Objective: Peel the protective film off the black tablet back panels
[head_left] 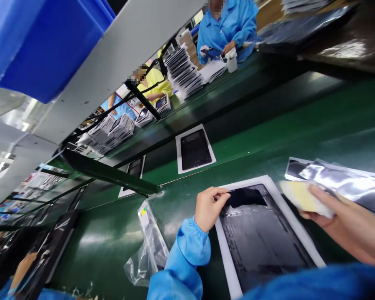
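A black tablet housing (262, 237) lies on a white foam sheet (270, 183) right before me. Across its far end is a glossy black strip of film (246, 198). My left hand (210, 207) is closed in a pinch on the strip's left corner, thumb against fingertips. To the right of the housing, my right hand (340, 212) grips a pale yellow and white wiping pad (304, 198), held raised and a little blurred. A clear plastic bag (150, 246) rests on the green bench (106, 241) left of my left forearm.
Shiny film sheets (346, 183) lie at the right. Beyond the bench edge, another dark panel (195, 148) rides on white foam on a green conveyor (253, 139). A green metal post (112, 175) and blue bin (53, 46) stand left. Co-workers (226, 29) sit opposite beside stacked sheets (183, 73).
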{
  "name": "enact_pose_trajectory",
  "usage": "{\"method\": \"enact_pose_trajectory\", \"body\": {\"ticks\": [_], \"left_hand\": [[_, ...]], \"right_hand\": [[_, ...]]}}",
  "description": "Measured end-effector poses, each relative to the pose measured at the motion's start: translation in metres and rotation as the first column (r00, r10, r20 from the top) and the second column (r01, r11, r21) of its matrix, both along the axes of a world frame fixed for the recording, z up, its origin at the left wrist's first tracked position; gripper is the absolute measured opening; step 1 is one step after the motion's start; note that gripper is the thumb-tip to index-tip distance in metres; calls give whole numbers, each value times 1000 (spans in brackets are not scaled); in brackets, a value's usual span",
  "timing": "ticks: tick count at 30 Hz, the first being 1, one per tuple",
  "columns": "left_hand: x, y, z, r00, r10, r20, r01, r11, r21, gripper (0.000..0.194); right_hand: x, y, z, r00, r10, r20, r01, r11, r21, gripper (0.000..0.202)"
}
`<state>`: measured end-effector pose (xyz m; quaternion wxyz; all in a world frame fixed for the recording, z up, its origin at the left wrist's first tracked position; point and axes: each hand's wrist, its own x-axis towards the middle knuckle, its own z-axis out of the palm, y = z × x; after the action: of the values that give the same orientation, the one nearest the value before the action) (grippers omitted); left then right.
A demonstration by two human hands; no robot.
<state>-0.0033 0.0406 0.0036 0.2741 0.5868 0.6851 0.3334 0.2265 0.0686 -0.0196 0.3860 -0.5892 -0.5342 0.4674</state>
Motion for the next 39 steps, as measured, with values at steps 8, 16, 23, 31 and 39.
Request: {"method": "enact_pose_trajectory", "body": {"ticks": [8,16,23,31,39], "left_hand": [[0,13,-18,997,-59,-46,50,981,-188,23],[-3,16,-19,995,-88,-38,79,977,-197,22],[-1,16,-19,996,-74,-41,66,981,-180,23],[0,17,-18,997,-67,-26,61,980,-191,22],[-1,17,-19,997,-68,-26,62,977,-203,23]], "right_hand": [[-31,9,21,951,-186,-248,167,981,-97,24],[-42,8,2,994,-73,-75,73,997,-12,27],[-43,8,-2,983,0,185,-37,979,200,23],[-43,10,-7,966,21,259,-83,970,230,23],[-43,9,-9,959,10,283,-83,965,249,23]]}}
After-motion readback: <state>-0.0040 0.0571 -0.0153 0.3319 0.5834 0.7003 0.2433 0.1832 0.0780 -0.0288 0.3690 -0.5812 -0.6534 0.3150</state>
